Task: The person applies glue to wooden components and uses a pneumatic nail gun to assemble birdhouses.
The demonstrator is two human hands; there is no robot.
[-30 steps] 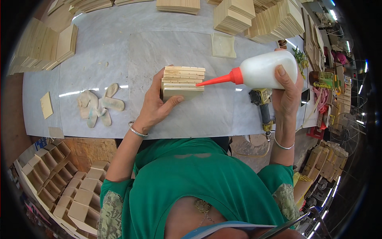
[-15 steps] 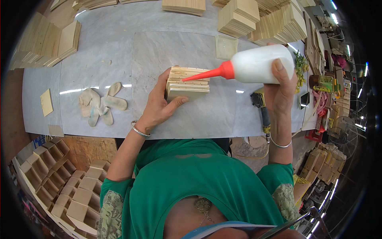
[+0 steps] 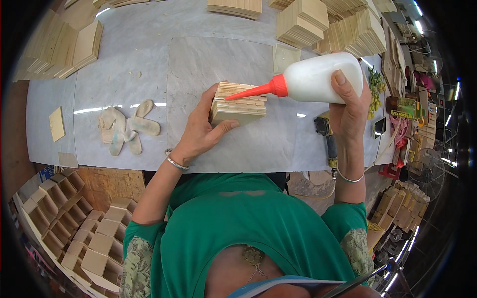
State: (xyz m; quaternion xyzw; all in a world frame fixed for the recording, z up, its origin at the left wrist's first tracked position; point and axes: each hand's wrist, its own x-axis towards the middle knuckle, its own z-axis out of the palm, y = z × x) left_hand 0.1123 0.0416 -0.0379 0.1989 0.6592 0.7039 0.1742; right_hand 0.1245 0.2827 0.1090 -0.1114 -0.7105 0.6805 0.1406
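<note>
My left hand (image 3: 202,128) is wrapped round a stack of small thin wooden boards (image 3: 239,118), thumb on the near face and fingers at the left side. The boards' edges face up toward me. In my right hand (image 3: 350,102) is a white squeeze bottle (image 3: 318,79) with a red cap and long red nozzle, lying nearly level. Its red tip (image 3: 227,98) is at the upper edges of the boards, toward their left end. Whether any liquid comes out is too small to tell.
A pair of stained work gloves (image 3: 128,126) lies on the grey table (image 3: 213,54) at left. Board stacks (image 3: 300,22) stand along the back. A pneumatic tool (image 3: 325,134) lies below my right forearm's inner side, near a phone (image 3: 379,127). Wooden boxes (image 3: 102,248) stand at lower left.
The nozzle tip has moved slightly left along the board edges. The bottle has shifted a little left and down. My left hand keeps its hold on the boards.
</note>
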